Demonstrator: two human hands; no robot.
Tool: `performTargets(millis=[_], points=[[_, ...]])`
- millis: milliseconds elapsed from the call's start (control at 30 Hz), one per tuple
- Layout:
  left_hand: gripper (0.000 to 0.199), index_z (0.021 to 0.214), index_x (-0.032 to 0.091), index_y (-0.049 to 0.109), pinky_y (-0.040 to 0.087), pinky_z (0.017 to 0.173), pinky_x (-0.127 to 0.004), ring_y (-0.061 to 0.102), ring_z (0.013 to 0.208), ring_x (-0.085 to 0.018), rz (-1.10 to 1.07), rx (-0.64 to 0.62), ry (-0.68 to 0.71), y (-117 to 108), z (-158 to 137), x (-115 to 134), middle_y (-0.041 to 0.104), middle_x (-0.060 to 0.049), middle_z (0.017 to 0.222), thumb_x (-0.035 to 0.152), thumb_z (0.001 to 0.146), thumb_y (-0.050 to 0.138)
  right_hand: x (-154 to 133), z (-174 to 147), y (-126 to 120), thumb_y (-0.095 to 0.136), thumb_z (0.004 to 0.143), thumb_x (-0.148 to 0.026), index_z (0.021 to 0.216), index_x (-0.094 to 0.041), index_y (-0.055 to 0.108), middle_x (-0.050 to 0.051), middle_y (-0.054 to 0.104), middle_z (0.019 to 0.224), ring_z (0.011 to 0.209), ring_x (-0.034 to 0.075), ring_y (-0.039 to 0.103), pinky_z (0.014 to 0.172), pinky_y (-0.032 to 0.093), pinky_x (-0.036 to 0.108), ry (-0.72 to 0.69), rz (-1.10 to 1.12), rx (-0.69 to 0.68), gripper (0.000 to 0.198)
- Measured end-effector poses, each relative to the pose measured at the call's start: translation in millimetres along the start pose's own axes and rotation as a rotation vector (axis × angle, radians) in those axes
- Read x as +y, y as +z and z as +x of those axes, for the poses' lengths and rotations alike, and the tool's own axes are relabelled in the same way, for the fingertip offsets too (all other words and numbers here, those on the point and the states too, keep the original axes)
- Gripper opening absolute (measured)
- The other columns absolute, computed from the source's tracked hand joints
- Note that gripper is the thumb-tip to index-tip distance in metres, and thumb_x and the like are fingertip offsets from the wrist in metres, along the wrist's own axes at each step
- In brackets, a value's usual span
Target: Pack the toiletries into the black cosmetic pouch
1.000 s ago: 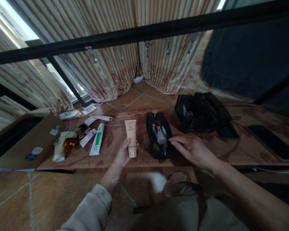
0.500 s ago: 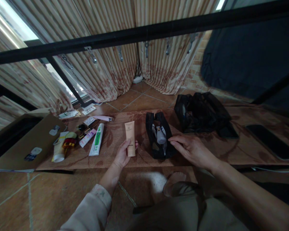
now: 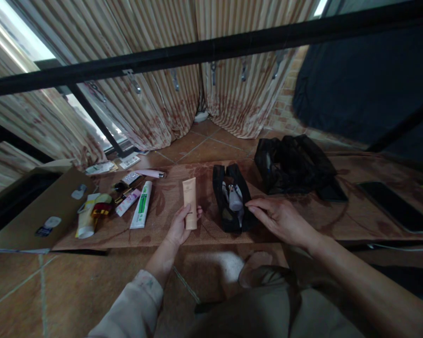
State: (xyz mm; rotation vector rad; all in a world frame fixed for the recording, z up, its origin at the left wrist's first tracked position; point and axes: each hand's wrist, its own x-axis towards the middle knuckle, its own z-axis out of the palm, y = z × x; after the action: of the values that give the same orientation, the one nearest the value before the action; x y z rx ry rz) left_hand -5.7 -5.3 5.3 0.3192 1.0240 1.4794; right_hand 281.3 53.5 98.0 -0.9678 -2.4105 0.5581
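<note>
My left hand point(image 3: 179, 223) is closed round a beige cosmetic tube point(image 3: 190, 197), held upright with its broad end at the top. Just right of it stands a small black pouch point(image 3: 218, 192), open at the top, with a pale bottle point(image 3: 235, 199) and other items inside that I cannot make out. At the pouch's right edge, my right hand point(image 3: 278, 218) pinches the rim between thumb and fingers. A white and green toothpaste tube point(image 3: 141, 206) lies left of my left hand.
A cardboard box point(image 3: 66, 202) stands at the left, beside a cream tube point(image 3: 86, 223) and a dark red jar point(image 3: 102, 206). A larger black bag point(image 3: 299, 164) and a phone point(image 3: 398, 206) lie to the right. A black rail point(image 3: 211, 49) crosses above the bench.
</note>
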Motion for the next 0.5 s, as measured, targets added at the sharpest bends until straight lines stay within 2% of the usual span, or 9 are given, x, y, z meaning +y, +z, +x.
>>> performTargets(millis=[500], points=[[0.024, 0.098, 0.008, 0.063, 0.058, 0.073, -0.024, 0.067, 0.07, -0.013, -0.067, 0.02, -0.04, 4.3, -3.1, 3.1, 0.07, -0.011, 0.087, 0.028, 0.084, 0.063, -1.5, 0.2, -0.6, 0.046, 0.096, -0.033, 0.101, -0.024, 0.07, 0.003, 0.075, 0.096, 0.085, 0.018, 0.07, 0.078, 0.052, 0.029, -0.006, -0.001, 0.002, 0.027]])
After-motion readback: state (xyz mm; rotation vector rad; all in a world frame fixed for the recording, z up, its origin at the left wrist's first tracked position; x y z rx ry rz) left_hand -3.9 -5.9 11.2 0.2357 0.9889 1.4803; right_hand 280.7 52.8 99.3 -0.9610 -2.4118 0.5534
